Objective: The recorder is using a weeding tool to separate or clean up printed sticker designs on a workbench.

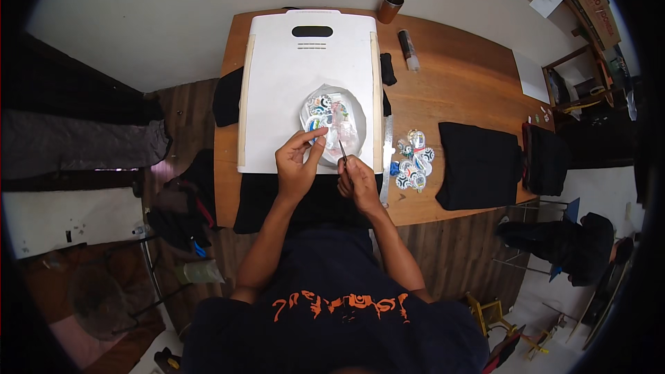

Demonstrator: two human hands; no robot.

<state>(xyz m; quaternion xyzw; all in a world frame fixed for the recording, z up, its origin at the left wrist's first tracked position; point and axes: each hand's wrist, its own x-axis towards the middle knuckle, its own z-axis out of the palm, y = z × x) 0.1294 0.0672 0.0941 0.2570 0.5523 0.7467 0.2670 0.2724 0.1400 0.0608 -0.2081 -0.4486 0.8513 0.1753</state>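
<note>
My left hand (296,165) is closed in a pinch at the near left side of a whitish, crumpled plastic bag (360,125). Between its fingertips appears a round printed sticker (316,123) with a blue and white pattern. The bag lies open on a large white board (277,90), with several printed round pieces (323,104) inside. My right hand (358,181) grips a thin, dark pointed tool (343,149), its tip directed into the bag; its exact kind is too small to tell.
Right of the board, several loose round stickers (413,166) lie on the wooden table (471,83). Beside them is folded black cloth (478,166). A cylindrical container (409,50) and brown cup (390,7) are farther back. Another person (582,249) is at far right.
</note>
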